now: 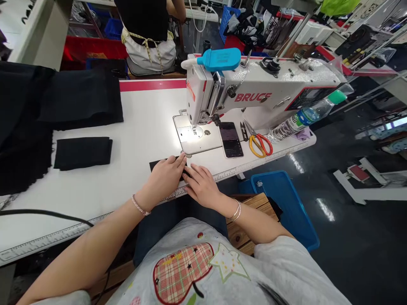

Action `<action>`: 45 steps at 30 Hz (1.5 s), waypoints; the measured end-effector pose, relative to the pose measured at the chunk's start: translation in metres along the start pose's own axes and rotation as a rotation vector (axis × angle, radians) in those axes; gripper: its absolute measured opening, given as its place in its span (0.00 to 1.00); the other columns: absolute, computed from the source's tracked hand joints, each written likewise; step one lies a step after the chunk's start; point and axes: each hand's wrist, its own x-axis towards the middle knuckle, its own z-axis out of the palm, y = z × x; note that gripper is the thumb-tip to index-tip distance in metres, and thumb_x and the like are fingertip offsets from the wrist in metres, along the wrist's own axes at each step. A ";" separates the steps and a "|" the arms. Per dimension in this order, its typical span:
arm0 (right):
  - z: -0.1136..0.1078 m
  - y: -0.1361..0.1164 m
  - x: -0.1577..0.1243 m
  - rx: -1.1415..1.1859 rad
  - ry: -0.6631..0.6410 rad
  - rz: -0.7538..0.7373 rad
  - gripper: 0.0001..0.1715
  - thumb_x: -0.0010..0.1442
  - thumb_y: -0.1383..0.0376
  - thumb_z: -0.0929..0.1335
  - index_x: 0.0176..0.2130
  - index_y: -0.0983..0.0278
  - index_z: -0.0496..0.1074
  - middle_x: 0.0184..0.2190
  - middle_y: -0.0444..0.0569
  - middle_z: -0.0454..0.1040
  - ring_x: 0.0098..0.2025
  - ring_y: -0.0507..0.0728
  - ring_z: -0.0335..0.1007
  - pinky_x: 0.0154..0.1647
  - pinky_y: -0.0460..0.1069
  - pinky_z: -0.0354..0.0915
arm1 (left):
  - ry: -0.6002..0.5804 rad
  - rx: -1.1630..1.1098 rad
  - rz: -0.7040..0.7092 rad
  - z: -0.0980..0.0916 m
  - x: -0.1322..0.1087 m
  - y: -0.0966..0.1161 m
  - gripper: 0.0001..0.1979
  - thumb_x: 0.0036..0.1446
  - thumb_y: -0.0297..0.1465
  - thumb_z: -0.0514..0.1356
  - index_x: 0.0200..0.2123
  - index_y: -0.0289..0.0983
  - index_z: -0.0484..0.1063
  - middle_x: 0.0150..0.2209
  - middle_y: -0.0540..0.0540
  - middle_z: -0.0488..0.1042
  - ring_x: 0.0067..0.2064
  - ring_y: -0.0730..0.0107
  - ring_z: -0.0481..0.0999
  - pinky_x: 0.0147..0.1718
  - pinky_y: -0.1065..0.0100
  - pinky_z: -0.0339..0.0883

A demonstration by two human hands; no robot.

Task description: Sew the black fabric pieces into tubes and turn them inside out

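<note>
Near the table's front edge, a small black cloth piece (154, 164) lies mostly covered by my hands. My left hand (168, 174) rests flat on it, fingers stretched toward the metal needle plate (202, 146). Beside it, my right hand (202, 184) lies with fingers spread, its fingertips at the cloth's right end and close to my left fingers. Just behind both hands stands the white sewing machine (251, 78). A folded black cloth (83, 153) lies on the left, in front of a larger black fabric pile (79, 95).
Right of the needle plate are a phone (231, 140), small black snips (243, 131), scissors (260, 145) and a plastic bottle (294, 123). A blue bin (291, 203) stands on the floor at right. A person in black (144, 21) sits beyond the table. A black cable (44, 214) crosses the left front.
</note>
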 end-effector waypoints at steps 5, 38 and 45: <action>0.001 -0.001 0.000 -0.008 -0.031 0.020 0.23 0.66 0.60 0.63 0.55 0.69 0.70 0.60 0.57 0.68 0.64 0.67 0.57 0.61 0.61 0.57 | 0.019 -0.003 -0.003 0.008 -0.001 0.000 0.26 0.60 0.23 0.49 0.62 0.27 0.62 0.65 0.39 0.60 0.48 0.55 0.71 0.39 0.59 0.69; -0.010 -0.009 0.000 -0.068 -0.003 0.015 0.23 0.66 0.64 0.61 0.55 0.75 0.70 0.55 0.59 0.72 0.61 0.66 0.62 0.61 0.60 0.60 | 0.057 -0.284 0.044 0.018 -0.007 -0.002 0.25 0.59 0.20 0.47 0.58 0.30 0.68 0.61 0.39 0.67 0.64 0.57 0.64 0.63 0.55 0.60; -0.012 -0.013 0.002 -0.043 -0.079 0.052 0.23 0.66 0.65 0.61 0.56 0.74 0.69 0.56 0.62 0.71 0.62 0.66 0.60 0.60 0.61 0.60 | 0.072 -0.296 0.056 0.020 -0.009 -0.002 0.26 0.58 0.20 0.46 0.58 0.28 0.67 0.61 0.37 0.66 0.64 0.54 0.63 0.62 0.52 0.60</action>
